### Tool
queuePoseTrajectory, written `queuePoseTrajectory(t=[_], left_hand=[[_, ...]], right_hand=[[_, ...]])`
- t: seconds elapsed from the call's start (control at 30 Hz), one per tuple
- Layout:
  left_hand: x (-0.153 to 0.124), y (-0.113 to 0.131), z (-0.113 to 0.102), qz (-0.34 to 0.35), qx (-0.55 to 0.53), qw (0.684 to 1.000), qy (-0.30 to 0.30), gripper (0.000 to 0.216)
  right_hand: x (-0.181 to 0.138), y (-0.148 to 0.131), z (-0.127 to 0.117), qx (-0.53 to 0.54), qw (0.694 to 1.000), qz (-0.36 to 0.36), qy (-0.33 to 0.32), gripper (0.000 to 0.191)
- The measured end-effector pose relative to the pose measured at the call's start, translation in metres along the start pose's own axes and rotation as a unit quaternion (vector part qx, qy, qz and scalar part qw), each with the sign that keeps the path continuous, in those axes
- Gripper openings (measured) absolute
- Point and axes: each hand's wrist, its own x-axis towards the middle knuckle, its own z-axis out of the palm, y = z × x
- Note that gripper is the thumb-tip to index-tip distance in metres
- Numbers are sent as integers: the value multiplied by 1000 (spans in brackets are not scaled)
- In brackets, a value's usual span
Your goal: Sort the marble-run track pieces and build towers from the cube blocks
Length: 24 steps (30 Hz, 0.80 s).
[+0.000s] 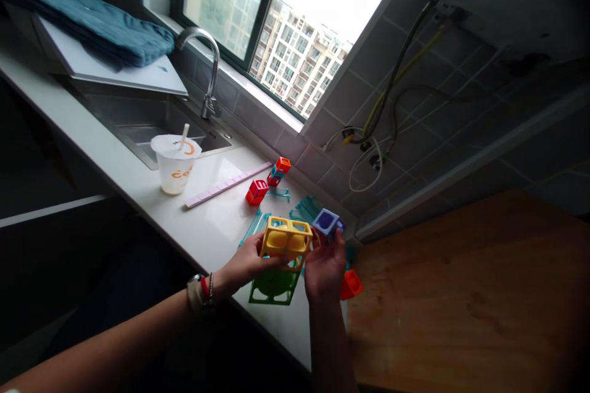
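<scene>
My left hand (pixel 246 263) grips a yellow block (pixel 286 237), a double cube frame with round holes, above the white counter (pixel 209 227). My right hand (pixel 325 267) holds a small purple cube (pixel 326 221) by its underside, right beside the yellow block's end; whether the two touch is unclear. Under both hands lies a green square frame piece (pixel 271 287). Teal transparent pieces (pixel 304 207) lie just behind the hands. An orange cube (pixel 351 284) sits by my right wrist. My left wrist wears a watch and bracelets.
A red cube (pixel 257 191) and an orange-blue cube (pixel 279 171) lie further back by a pale pink strip (pixel 228 185). A white cup with a straw (pixel 175 163) stands near the sink (pixel 138 120) and tap (pixel 208 67). A wooden board (pixel 465 295) is at right.
</scene>
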Motion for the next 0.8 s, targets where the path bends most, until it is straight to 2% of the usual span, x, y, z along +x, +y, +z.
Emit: queuePoseTrajectory(t=[0.1,0.2,0.3,0.4,0.5,0.63,0.73,0.8], left_hand=[[8,10,-1,-1,-38,999,1,64],[26,24,0,14,-74,997,-3,62],[51,45,-2,57,-83,995,-10,59],[73,72,-12,123,-60,991,-6,62],[84,95,-35,168,-19,985,40,65],[86,103,-76,188,-26,972,138,61],[85,100,-97,151,-53,977,140,60],[86,96,-104,125,-51,982,135,60]], right_hand=[[-16,9,-34,-22,998,-49,44,23],[-40,26,-78,-74,993,-62,72,25],[-60,43,-118,-140,981,-51,121,34],[-70,55,-139,-211,967,-42,140,46],[-71,64,-137,-298,944,-55,129,55],[-61,72,-112,-362,926,-65,91,57],[-52,70,-89,-378,923,-53,49,53],[-49,64,-76,-415,909,-34,-12,50]])
